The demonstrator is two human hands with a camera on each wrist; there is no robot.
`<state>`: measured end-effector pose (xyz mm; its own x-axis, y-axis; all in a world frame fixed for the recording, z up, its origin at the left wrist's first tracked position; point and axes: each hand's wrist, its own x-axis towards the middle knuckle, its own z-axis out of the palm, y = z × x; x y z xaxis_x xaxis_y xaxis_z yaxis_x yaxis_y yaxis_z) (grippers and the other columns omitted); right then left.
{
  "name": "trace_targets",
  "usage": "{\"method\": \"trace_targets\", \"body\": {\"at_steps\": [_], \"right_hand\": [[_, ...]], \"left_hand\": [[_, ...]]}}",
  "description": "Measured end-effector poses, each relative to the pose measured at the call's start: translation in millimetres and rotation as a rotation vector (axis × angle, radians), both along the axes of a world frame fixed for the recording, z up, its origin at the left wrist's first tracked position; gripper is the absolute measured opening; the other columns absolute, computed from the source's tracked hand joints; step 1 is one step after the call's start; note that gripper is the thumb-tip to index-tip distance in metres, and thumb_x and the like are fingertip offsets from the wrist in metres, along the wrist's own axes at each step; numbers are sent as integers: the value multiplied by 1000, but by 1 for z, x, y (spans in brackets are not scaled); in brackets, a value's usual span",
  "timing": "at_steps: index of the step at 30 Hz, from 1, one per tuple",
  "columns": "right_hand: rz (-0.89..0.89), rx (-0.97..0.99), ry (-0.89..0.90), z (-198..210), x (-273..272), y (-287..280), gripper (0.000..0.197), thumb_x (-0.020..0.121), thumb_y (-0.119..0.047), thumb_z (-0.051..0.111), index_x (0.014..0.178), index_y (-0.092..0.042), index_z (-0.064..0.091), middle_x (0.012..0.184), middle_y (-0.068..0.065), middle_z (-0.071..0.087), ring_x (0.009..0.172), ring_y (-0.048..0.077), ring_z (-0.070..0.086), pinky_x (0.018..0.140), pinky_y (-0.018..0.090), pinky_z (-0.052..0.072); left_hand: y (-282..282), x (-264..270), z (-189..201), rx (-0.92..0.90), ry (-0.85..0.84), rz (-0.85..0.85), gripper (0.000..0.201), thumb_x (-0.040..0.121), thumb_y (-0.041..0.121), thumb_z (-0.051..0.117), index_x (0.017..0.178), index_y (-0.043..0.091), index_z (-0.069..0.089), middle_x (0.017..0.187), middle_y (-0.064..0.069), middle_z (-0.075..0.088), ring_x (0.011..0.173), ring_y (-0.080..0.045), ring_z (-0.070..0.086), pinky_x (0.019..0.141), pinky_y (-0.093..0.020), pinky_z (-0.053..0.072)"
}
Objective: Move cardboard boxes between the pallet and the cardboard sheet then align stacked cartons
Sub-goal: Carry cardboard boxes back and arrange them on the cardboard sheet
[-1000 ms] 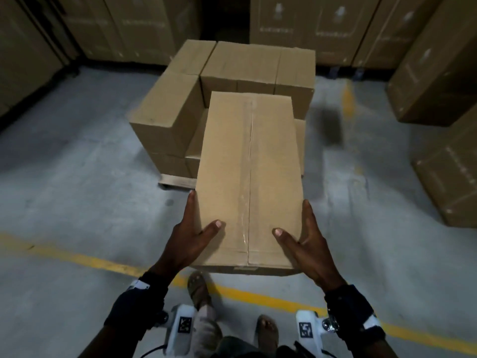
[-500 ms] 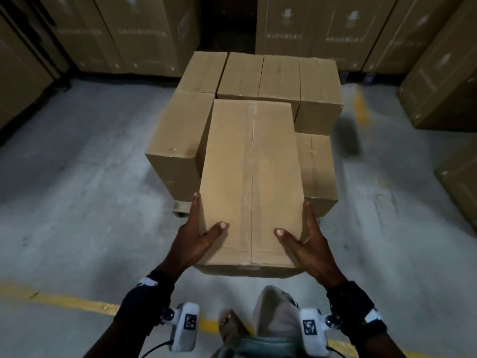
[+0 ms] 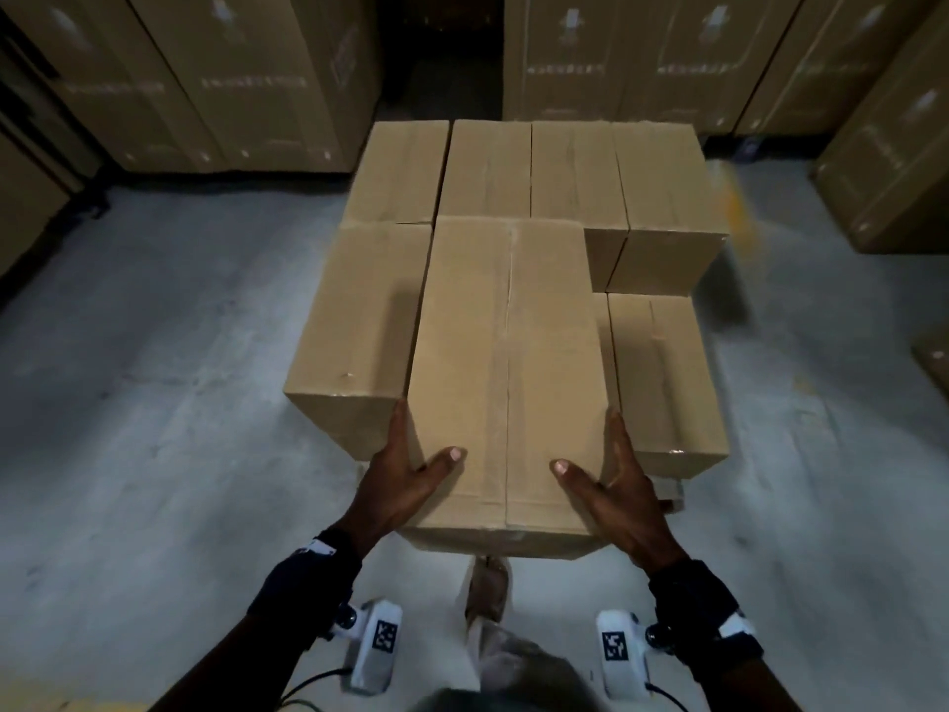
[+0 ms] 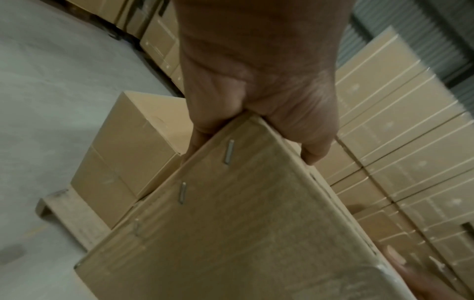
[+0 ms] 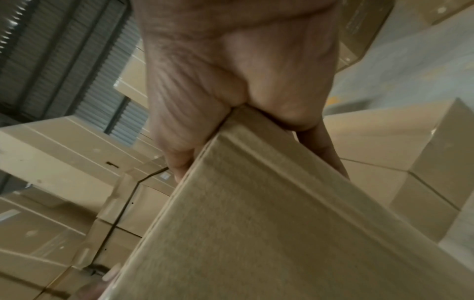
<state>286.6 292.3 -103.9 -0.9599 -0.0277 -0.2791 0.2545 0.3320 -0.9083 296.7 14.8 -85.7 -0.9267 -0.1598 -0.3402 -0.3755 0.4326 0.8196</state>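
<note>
I carry a long taped cardboard box [image 3: 506, 372] lengthwise in front of me, above the near part of a stack of like boxes [image 3: 575, 172]. My left hand [image 3: 405, 480] grips its near left corner, thumb on top, fingers along the side. My right hand [image 3: 611, 485] grips the near right corner the same way. The left wrist view shows my left hand [image 4: 256, 105] clamped over the stapled corner of the box [image 4: 231, 233], with the wooden pallet [image 4: 66, 215] under the stack. In the right wrist view my right hand [image 5: 238, 105] wraps the box edge [image 5: 269, 223].
Tall printed cartons [image 3: 246, 79] line the back wall, more stand at the right [image 3: 893, 161]. A lower box [image 3: 662, 382] sits at the stack's near right. Grey concrete floor [image 3: 154, 403] surrounds the pallet. My foot [image 3: 488, 588] shows below the carried box.
I have walked toward the stack with the box. The stack grew larger and nearer, the yellow floor line dropped out of view, and the box now overlaps the stack's near boxes.
</note>
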Motion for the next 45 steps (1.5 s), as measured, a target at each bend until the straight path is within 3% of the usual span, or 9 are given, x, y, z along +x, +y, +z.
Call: {"method": "trace_targets", "body": {"at_steps": [8,14,18,20,23,28,34,41,45], "right_hand": [[7,21,-35,-30,-93,-40,107,86,-42,78,162,-31,4,155,-25,19,145,2,25,118,25,26],[-8,22,-54,-84,-151,-63,110,81,-52,77,161,-38,3,153,-35,15,146,-1,21,116,22,24],[-35,-21,-41,-140,-187,-77,111,73,-56,78,157,-46,6,141,-50,16,145,-8,19,121,26,23],[-55,-18,-44,-164,-201,-83,109,73,-55,79,157,-47,9,142,-49,19,144,-8,22,120,24,24],[-86,-16,-39,-200,-218,-89,110,72,-53,79,158,-45,11,138,-49,22,140,-11,25,108,7,25],[-105,-5,-36,-233,-237,-95,106,76,-45,80,157,-46,12,143,-47,19,141,-14,20,96,-9,19],[-91,24,-18,-244,-254,-104,107,77,-42,82,158,-43,12,152,-37,18,144,-10,18,118,17,20],[-91,54,-19,-257,-264,-105,108,79,-40,83,160,-42,11,151,-38,19,142,-12,19,113,12,20],[-73,52,-19,-265,-263,-106,108,78,-47,80,159,-44,8,142,-51,14,133,-31,14,109,2,17]], "left_hand": [[-41,-98,-35,1,-62,8,113,81,57,74,159,32,-3,155,-3,39,141,-22,38,107,-26,31],[-65,-158,-87,-4,-40,-7,109,78,56,76,158,31,8,143,14,44,129,-5,42,103,-20,33],[-81,-192,-139,-37,99,-48,101,72,61,81,149,48,16,146,32,36,136,6,34,110,-11,28],[-87,-208,-165,-163,70,-72,118,70,75,72,159,31,8,162,19,13,149,-1,5,125,-31,8],[-92,-227,-202,-357,66,-121,139,63,97,47,160,11,-2,168,0,-3,149,-6,-17,122,-34,-13],[-96,-249,-235,-481,82,-187,144,58,106,21,159,7,-6,167,-5,-12,151,-13,-23,124,-42,-11],[-101,-267,-247,-636,84,-219,142,59,107,14,159,7,2,168,-9,-7,153,-19,-19,120,-42,-18],[-103,-280,-268,-770,57,-280,134,70,101,11,158,0,10,167,-15,-2,155,-27,-9,123,-54,-4],[-104,-278,-278,-842,90,-337,126,78,96,17,156,-4,18,166,-22,9,154,-34,5,123,-57,5]]}}
